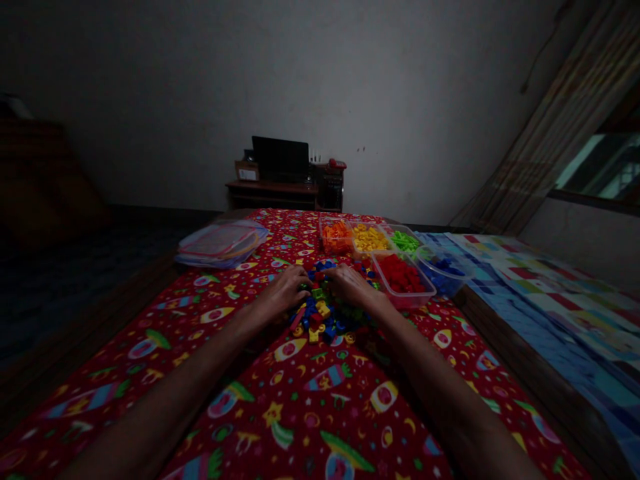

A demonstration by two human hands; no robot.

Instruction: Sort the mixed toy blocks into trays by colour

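A loose pile of small plastic building bricks [323, 311] in blue, yellow, red and green lies on the red patterned cloth in front of me. My left hand [291, 287] is at the pile's left edge, its fingers curled in toward the bricks. Across from it, my right hand [347, 283] reaches over the upper right of the pile with bent fingers, its fingertips close to a red piece. Both hands are closed at the fingertips; whatever is between them is too small and dark to make out.
Clear tubs hold sorted pieces: orange [337, 239], yellow [369, 239], green [404, 243], red [403, 277] and blue [447, 268]. Stacked clear lids [223, 243] lie at the left. A wooden edge [525, 367] borders the cloth on the right. A dark screen [281, 159] stands against the wall.
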